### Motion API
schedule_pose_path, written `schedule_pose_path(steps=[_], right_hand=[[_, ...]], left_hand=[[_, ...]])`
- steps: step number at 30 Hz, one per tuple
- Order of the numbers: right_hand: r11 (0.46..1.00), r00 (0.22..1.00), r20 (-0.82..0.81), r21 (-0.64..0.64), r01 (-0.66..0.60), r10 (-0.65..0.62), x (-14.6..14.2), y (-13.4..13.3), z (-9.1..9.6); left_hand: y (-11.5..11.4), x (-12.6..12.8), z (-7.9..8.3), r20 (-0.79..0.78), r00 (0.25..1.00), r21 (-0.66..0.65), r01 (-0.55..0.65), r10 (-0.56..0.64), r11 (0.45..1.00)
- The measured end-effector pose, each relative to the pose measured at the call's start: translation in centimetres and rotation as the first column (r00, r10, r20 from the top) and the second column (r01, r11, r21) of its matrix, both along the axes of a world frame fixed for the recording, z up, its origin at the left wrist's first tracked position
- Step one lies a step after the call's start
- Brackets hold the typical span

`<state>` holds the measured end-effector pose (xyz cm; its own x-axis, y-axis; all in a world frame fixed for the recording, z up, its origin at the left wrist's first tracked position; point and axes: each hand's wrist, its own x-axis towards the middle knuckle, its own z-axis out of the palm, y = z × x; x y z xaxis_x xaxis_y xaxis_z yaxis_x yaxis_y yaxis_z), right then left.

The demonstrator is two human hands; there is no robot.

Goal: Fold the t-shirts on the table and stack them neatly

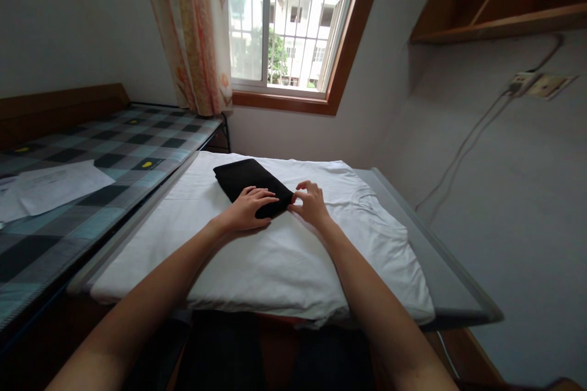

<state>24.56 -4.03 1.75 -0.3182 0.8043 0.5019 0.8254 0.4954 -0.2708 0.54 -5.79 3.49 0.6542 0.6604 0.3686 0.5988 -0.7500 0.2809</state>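
Note:
A flat black folded piece (250,176), cloth or felt by its look, lies slantwise on a white T-shirt (270,269). My left hand (250,206) rests on its near part, fingers stretched out over the black surface and thumb along the near edge. At its right corner, my right hand (310,203) is closed in a pinch, thumb and forefinger on the tip. The T-shirt is spread over the tabletop, with light wrinkles and a sleeve toward the right. Part of the black piece is hidden under my left fingers.
The grey table (440,269) shows past the shirt on the right. A bed with a checked mattress (183,134) stands at left, with paper sheets (59,186) on it. Behind are a curtain (197,30) and barred window. Cables (458,146) hang along the right wall below a wooden shelf (499,24).

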Motion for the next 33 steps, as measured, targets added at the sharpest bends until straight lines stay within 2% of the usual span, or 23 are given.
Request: schedule_pose_path(steps=[6, 10, 14, 17, 20, 22, 25, 27, 29, 33], right_hand=[[0.987, 0.992, 0.093, 0.147, 0.067, -0.081, -1.1, -0.6, 0.3], [0.989, 0.986, 0.156, 0.143, 0.040, -0.062, -1.7, -0.7, 0.2], [0.983, 0.976, 0.179, 0.153, 0.100, -0.127, -2.3, -1.0, 0.4], [0.985, 0.973, 0.159, 0.083, 0.154, -0.165, -2.7, -0.8, 0.0], [0.983, 0.984, 0.038, -0.059, 0.174, -0.172, -2.5, 0.1, -0.8], [0.977, 0.986, -0.101, -0.184, 0.111, -0.131, -2.0, 0.9, -1.4], [0.949, 0.948, -0.317, -0.306, -0.081, -0.021, -0.8, 1.7, -2.0], [0.935, 0.912, -0.406, -0.298, -0.192, 0.057, 0.0, 1.9, -2.1], [0.929, 0.895, -0.433, -0.275, -0.248, 0.111, 0.4, 1.8, -2.0], [0.942, 0.910, -0.403, -0.259, -0.213, 0.095, 0.3, 1.8, -1.8]], left_hand=[[0.0, 0.0, 0.0, -0.038, 0.999, 0.016, -0.004, 0.004, 1.000], [-0.1, 0.0, 0.2, -0.041, 0.999, 0.024, -0.004, 0.005, 1.000], [-0.2, 0.1, 0.2, -0.029, 0.999, 0.020, -0.022, 0.023, 1.000], [-0.2, 0.1, 0.1, -0.035, 0.999, 0.023, -0.012, 0.013, 1.000], [-0.1, 0.2, 0.0, -0.061, 0.998, 0.028, -0.006, 0.008, 1.000], [-0.1, 0.3, 0.0, -0.083, 0.996, 0.033, -0.009, 0.011, 0.999], [-0.1, 0.3, 0.0, -0.107, 0.994, 0.025, -0.015, 0.018, 1.000], [0.0, 0.3, -0.1, -0.112, 0.993, 0.016, -0.022, 0.024, 1.000], [0.0, 0.3, -0.2, -0.111, 0.993, 0.010, -0.027, 0.028, 1.000], [0.1, 0.3, -0.3, -0.105, 0.994, 0.008, -0.023, 0.024, 1.000]])
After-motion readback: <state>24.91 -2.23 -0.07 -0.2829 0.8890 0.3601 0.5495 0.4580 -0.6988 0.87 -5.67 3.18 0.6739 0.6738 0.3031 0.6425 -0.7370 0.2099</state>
